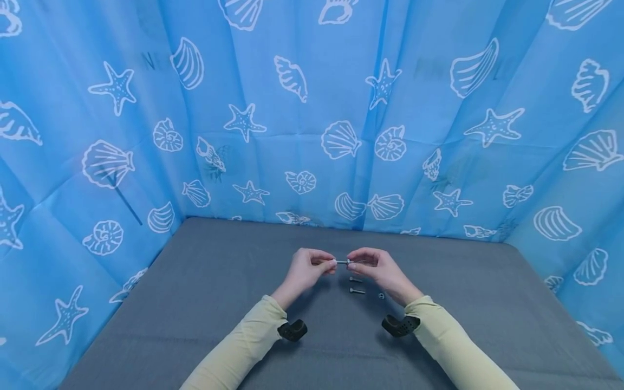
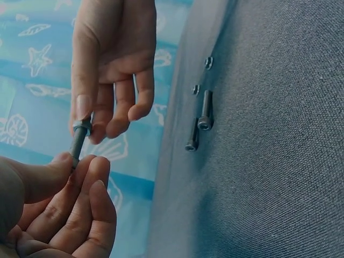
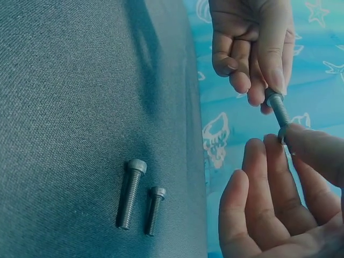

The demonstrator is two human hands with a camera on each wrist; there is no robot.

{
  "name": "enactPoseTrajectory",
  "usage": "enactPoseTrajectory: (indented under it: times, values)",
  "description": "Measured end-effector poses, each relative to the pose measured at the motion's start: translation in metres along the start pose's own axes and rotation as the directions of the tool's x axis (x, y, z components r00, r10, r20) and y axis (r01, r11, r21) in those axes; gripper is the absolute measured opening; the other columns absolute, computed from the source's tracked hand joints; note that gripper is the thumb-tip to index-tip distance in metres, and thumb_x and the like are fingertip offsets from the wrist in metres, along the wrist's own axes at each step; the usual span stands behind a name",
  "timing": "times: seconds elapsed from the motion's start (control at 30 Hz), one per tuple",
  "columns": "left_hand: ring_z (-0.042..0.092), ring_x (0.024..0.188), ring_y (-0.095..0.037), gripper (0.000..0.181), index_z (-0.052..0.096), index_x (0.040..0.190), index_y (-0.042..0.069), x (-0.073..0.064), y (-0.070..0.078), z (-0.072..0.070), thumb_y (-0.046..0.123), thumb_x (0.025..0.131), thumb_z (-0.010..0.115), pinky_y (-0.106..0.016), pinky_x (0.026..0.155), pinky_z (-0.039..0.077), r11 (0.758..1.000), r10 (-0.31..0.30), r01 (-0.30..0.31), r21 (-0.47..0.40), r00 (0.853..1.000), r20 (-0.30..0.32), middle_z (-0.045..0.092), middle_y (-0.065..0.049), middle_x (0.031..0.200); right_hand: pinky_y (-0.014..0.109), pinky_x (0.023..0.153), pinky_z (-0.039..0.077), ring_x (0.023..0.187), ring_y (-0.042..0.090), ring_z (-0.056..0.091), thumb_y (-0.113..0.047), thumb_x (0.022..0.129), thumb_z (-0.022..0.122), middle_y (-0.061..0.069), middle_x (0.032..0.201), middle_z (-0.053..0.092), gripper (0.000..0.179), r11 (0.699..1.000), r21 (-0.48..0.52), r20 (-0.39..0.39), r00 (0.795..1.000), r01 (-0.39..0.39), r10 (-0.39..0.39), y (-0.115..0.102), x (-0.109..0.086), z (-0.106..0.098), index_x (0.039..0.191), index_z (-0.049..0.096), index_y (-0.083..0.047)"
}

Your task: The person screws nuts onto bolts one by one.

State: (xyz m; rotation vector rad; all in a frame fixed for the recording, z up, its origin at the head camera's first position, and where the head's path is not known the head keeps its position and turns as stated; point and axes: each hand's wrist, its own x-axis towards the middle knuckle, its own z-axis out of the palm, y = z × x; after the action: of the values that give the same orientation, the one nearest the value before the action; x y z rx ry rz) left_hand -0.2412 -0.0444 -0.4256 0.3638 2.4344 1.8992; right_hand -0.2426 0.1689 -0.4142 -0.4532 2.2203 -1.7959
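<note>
My left hand [image 1: 308,269] pinches the head end of a metal socket-head bolt [image 3: 279,110] between thumb and fingers. Facing it, my right hand [image 1: 379,267] pinches a small hex nut [image 2: 82,126] around the bolt's other end. The bolt is held roughly level above the table, its threaded shank showing between the two hands. How far the nut sits along the thread cannot be told. Below the hands lie a larger bolt [image 3: 130,194] and a smaller bolt [image 3: 155,210], side by side. Two loose nuts, one nearer [image 2: 208,63] and one smaller [image 2: 195,90], lie beyond them in the left wrist view.
A grey cloth-covered table [image 1: 219,336] spreads under both arms. Blue curtains [image 1: 302,151] with white shell and starfish prints hang behind it and along the sides. A black wrist-worn device [image 1: 292,330] sits under the left cuff, another [image 1: 401,326] under the right.
</note>
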Motion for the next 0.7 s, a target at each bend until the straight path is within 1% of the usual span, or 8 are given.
enactPoseTrajectory:
  times: [0.13, 0.23, 0.3, 0.37, 0.43, 0.5, 0.6, 0.7]
  values:
    - [0.069, 0.072, -0.014, 0.017, 0.072, 0.099, -0.002, -0.0005, 0.0000, 0.0008, 0.011, 0.089, 0.069, -0.043, 0.074, 0.057, 1.000, -0.010, 0.010, -0.006, 1.000, -0.002, 0.071, -0.002, 0.079, 0.049, 0.093, 0.048, 0.104, 0.030, 0.062, -0.025, 0.095, 0.062, 0.021, 0.111, 0.064, 0.040, 0.999, -0.030, 0.003, 0.999, -0.041, 0.041, 0.0007, 0.0009, 0.0004, 0.119, 0.059, 0.007]
    - [0.069, 0.073, -0.015, 0.017, 0.072, 0.099, -0.002, -0.0007, -0.0004, 0.0004, 0.011, 0.089, 0.068, -0.044, 0.074, 0.057, 1.000, -0.006, 0.006, -0.007, 1.000, -0.001, 0.071, -0.003, 0.080, 0.047, 0.092, 0.049, 0.105, 0.032, 0.062, -0.028, 0.096, 0.061, 0.021, 0.111, 0.064, 0.045, 0.998, -0.025, 0.009, 0.998, -0.057, 0.058, 0.0021, 0.0014, 0.0014, 0.121, 0.057, 0.008]
    - [0.069, 0.073, -0.015, 0.016, 0.072, 0.098, -0.002, -0.0006, -0.0006, 0.0000, 0.011, 0.089, 0.068, -0.043, 0.074, 0.057, 1.000, -0.005, 0.005, -0.010, 1.000, 0.000, 0.071, -0.004, 0.080, 0.047, 0.092, 0.050, 0.105, 0.033, 0.062, -0.028, 0.095, 0.063, 0.022, 0.113, 0.062, 0.044, 0.999, -0.010, 0.006, 0.999, -0.050, 0.050, 0.0031, 0.0017, 0.0017, 0.121, 0.056, 0.006]
    - [0.069, 0.073, -0.015, 0.015, 0.072, 0.098, -0.001, -0.0005, -0.0004, -0.0001, 0.011, 0.090, 0.068, -0.043, 0.074, 0.057, 1.000, -0.008, 0.008, -0.014, 1.000, 0.002, 0.071, -0.004, 0.080, 0.048, 0.092, 0.049, 0.106, 0.033, 0.061, -0.024, 0.093, 0.065, 0.024, 0.117, 0.060, 0.041, 1.000, 0.012, 0.003, 1.000, -0.025, 0.025, 0.0039, 0.0016, 0.0014, 0.122, 0.055, 0.004]
    - [0.069, 0.073, -0.015, 0.016, 0.072, 0.099, -0.002, -0.0001, -0.0004, 0.0002, 0.011, 0.090, 0.068, -0.043, 0.074, 0.057, 1.000, -0.013, 0.013, -0.017, 1.000, 0.004, 0.071, -0.004, 0.080, 0.049, 0.093, 0.048, 0.106, 0.034, 0.061, -0.020, 0.092, 0.067, 0.026, 0.119, 0.057, 0.037, 1.000, 0.030, -0.004, 1.000, -0.009, 0.009, 0.0043, 0.0016, 0.0009, 0.120, 0.056, 0.002]
    - [0.069, 0.073, -0.014, 0.017, 0.072, 0.099, -0.003, -0.0003, 0.0002, 0.0006, 0.011, 0.089, 0.068, -0.042, 0.074, 0.057, 1.000, -0.016, 0.016, -0.019, 1.000, 0.005, 0.071, -0.004, 0.080, 0.049, 0.093, 0.048, 0.106, 0.033, 0.061, -0.017, 0.091, 0.068, 0.026, 0.118, 0.058, 0.035, 0.999, 0.033, -0.006, 1.000, -0.004, 0.005, 0.0044, 0.0016, 0.0004, 0.119, 0.057, 0.001]
    - [0.069, 0.073, -0.014, 0.019, 0.071, 0.100, -0.004, -0.0004, 0.0010, 0.0015, 0.011, 0.089, 0.069, -0.041, 0.073, 0.058, 1.000, -0.011, 0.011, -0.020, 1.000, 0.007, 0.071, -0.004, 0.079, 0.047, 0.092, 0.049, 0.104, 0.030, 0.063, -0.021, 0.093, 0.066, 0.021, 0.113, 0.062, 0.035, 1.000, 0.002, -0.012, 1.000, -0.027, 0.027, 0.0040, 0.0013, -0.0002, 0.117, 0.059, 0.004]
    - [0.070, 0.073, -0.016, 0.019, 0.071, 0.100, -0.005, -0.0004, 0.0009, 0.0025, 0.010, 0.089, 0.069, -0.042, 0.073, 0.057, 0.999, -0.005, 0.006, -0.033, 1.000, 0.011, 0.071, -0.005, 0.080, 0.045, 0.092, 0.050, 0.102, 0.025, 0.064, -0.026, 0.095, 0.062, 0.016, 0.108, 0.066, 0.041, 0.998, -0.028, -0.014, 0.998, -0.057, 0.057, 0.0043, 0.0015, -0.0007, 0.119, 0.059, 0.007]
